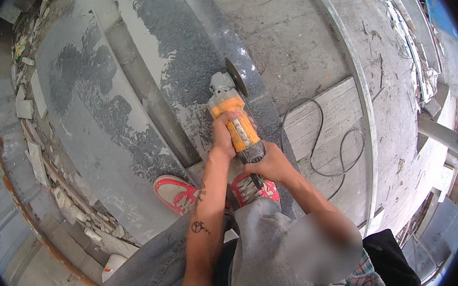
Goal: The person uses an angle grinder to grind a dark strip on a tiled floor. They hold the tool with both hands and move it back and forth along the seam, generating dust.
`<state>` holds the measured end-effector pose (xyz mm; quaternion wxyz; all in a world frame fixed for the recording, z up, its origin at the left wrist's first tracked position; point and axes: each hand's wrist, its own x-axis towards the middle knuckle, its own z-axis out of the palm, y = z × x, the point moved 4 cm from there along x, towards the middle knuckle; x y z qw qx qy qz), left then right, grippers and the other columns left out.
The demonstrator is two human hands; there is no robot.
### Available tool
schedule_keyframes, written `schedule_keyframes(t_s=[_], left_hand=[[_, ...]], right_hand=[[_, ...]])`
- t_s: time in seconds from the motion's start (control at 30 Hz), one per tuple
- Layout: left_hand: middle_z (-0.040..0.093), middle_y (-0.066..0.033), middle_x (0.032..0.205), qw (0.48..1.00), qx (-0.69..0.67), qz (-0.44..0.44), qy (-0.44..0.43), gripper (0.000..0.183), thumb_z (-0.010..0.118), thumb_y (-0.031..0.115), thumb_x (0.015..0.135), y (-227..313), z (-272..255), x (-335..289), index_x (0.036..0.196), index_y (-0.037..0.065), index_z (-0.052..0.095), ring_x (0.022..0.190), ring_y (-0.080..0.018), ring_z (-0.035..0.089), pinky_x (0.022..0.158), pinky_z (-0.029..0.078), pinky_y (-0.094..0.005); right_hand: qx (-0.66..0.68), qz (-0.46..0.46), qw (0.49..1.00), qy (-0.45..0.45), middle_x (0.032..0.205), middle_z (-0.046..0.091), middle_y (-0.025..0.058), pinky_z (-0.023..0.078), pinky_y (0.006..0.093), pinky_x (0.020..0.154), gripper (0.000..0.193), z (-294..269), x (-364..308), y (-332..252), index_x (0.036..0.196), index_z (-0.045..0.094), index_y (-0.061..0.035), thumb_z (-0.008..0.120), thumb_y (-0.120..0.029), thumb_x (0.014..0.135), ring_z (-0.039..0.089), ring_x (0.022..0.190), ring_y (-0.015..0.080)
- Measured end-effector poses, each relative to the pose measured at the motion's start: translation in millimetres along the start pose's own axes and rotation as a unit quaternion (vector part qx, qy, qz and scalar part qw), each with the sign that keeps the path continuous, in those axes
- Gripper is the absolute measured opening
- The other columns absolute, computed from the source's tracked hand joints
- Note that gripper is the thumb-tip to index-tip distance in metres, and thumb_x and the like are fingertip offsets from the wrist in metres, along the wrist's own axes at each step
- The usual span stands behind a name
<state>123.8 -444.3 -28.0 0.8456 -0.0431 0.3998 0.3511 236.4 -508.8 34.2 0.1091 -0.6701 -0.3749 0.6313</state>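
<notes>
Both my hands are closed round an angle grinder (243, 131) with an orange body, a dark rear grip and a dusty grey head. My left hand (224, 134) wraps the front of the orange body, just behind the head. Farther back and to the right, my right hand (271, 164) grips the dark rear end. The thin round cutting disc (237, 78) stands on edge at the right side of the head. It is over the right part of a long dark stone slab (188, 34) patched with pale grey dust; whether it touches the stone I cannot tell.
Another dusty slab (86, 123) lies to the left across a narrow gap. A black cord (328, 175) loops over pale boards at right, beside a long grey rail (360, 86). Broken stone pieces (37, 161) line the left. My red-and-white shoes (174, 194) are close behind the grinder.
</notes>
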Motion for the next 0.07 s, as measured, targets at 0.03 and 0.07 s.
schedule_keyframes(t_s=[0.03,0.07], left_hand=[[0.06,-0.0161,0.078,1.0,0.017,0.004,-0.006,0.04,0.06,0.026,0.073,-1.4,1.0,-3.0,0.101,-0.001,0.053,0.069,-0.0285,0.064,0.064,0.055,-0.0422],[0.061,-0.0165,0.08,0.999,0.034,0.008,-0.011,0.04,0.06,0.027,0.073,-2.5,1.8,-5.8,0.101,-0.001,0.053,0.071,-0.029,0.065,0.065,0.055,-0.0428]], right_hand=[[-0.002,-0.012,1.0,0.002,0.08,0.064,0.0076,0.049,0.0287,0.07,0.043,-0.8,-3.7,0.8,0.095,0.063,0.002,0.075,-0.018,0.059,0.06,0.072,0.0152],[0.005,-0.02,1.0,-0.007,0.088,0.069,0.0172,0.05,0.0354,0.079,0.052,-0.7,-5.6,0.1,0.099,0.063,0.0029,0.076,-0.028,0.06,0.067,0.082,0.0275]])
